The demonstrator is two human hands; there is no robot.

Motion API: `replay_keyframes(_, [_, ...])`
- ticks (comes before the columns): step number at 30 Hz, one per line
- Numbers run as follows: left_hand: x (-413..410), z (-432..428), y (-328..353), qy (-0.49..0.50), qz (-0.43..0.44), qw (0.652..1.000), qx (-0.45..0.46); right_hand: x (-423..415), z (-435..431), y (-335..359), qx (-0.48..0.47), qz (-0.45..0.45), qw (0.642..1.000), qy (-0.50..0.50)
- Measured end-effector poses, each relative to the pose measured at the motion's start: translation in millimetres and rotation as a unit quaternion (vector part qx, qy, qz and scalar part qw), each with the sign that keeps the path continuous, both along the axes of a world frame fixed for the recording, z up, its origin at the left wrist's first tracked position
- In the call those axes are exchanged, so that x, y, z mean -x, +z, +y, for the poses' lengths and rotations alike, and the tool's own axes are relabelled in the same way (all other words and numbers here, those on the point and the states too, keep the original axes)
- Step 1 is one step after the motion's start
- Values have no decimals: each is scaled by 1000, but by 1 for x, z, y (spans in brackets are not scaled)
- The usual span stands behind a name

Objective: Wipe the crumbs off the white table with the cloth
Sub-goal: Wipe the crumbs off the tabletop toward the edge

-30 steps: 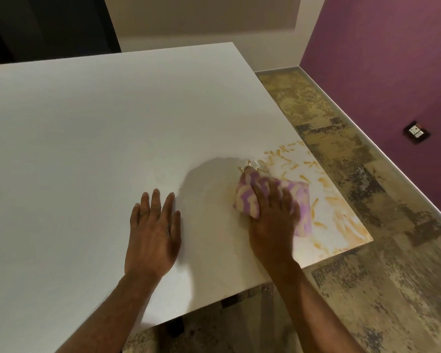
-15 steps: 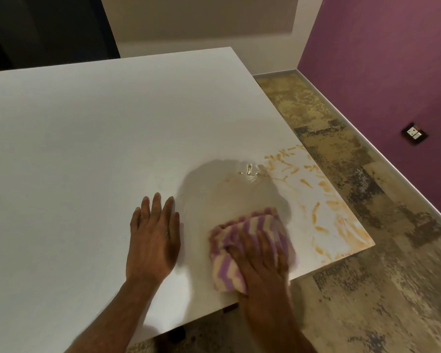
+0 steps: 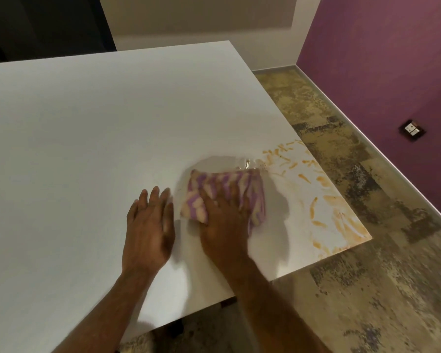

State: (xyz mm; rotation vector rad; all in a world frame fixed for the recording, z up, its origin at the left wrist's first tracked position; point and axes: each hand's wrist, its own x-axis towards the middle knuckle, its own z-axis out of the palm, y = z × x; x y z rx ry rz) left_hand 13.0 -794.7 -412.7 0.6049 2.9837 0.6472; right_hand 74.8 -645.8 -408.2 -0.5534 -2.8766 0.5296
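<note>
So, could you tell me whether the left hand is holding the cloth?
No, the left hand lies flat and empty on the white table, while the right hand presses the cloth.

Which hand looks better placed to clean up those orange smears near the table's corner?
The right hand: it already presses the cloth and lies beside the orange smears. The left hand rests flat on the table, empty and farther away.

Your right hand (image 3: 224, 225) has pushed the cloth (image 3: 224, 194) away from the near table edge, farther and slightly leftward; its far edge now touches the wet glint beside the orange smears (image 3: 290, 161).
</note>
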Motion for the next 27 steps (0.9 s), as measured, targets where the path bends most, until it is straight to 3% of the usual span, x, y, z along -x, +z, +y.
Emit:
replay_keyframes(3, [-1,-2,1,3,10,999,-49,-51,-32,-6,-3,33,997,67])
replay_keyframes(7, [-2,0,2,-5,29,999,-18,-120,-19,-6,-37,25,995,88])
replay_keyframes(10, [-2,2,2,-15,32,999,21,-147,31,-6,-69,63,995,34])
replay_keyframes(14, [-3,4,1,-34,30,998,31,-126,77,4,19,42,994,-95])
replay_keyframes(17, [-4,4,1,-35,34,998,26,-77,77,8,45,16,991,-121])
replay_keyframes(22, [-6,4,2,-30,34,999,8,-42,27,3,20,13,999,-37])
replay_keyframes(27, [-8,6,5,-32,41,999,13,-101,-5,-8,1,31,998,46])
